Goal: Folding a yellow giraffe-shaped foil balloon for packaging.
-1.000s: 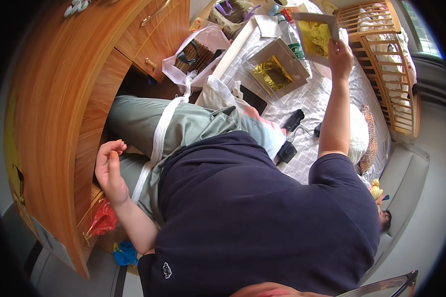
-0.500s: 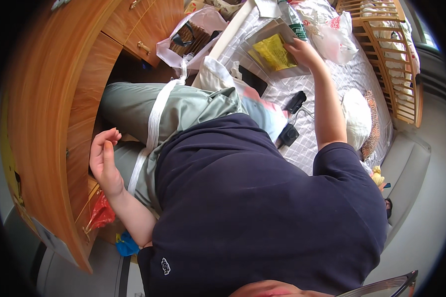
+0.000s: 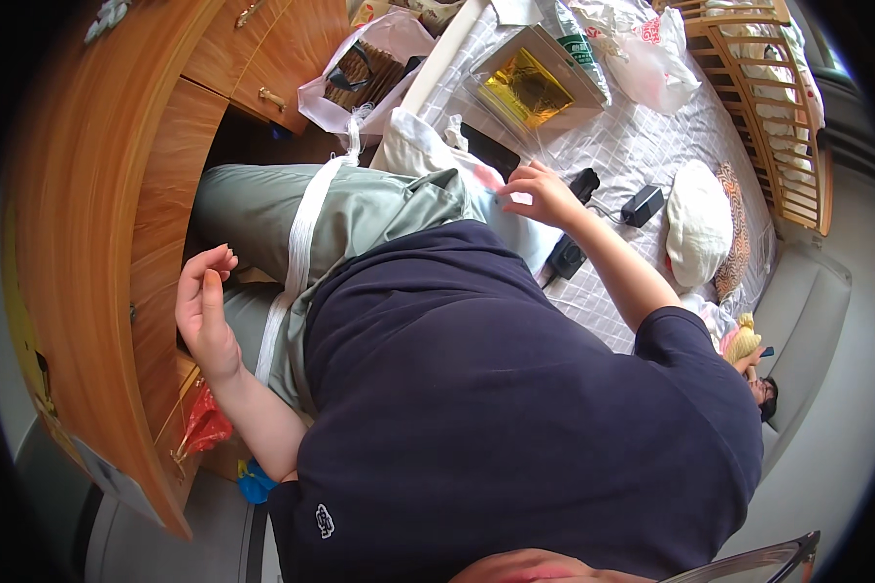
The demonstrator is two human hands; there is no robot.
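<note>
My left hand is raised beside the wooden cabinet, its fingers loosely bent with nothing in them. Over the bed edge, my right hand hovers near a dark flat device, fingers apart and no object visible in them. Farther out lies a flat, light-brown-edged pack with a shiny yellow sheet at its middle. Thin pale lines run from it toward my right hand; I cannot tell whether they are threads or film edges. A band of white strands crosses my legs.
The wooden cabinet stands close on the left. A pink-white bag is beside the bed. A green-labelled bottle, white plastic bags, black adapters and a white cloth bundle lie on the bed. A wooden railing borders it.
My right hand has let go of the pack and drawn back toward my lap. The pack now lies turned slightly, its yellow sheet shinier. My left hand has stayed nearly still.
</note>
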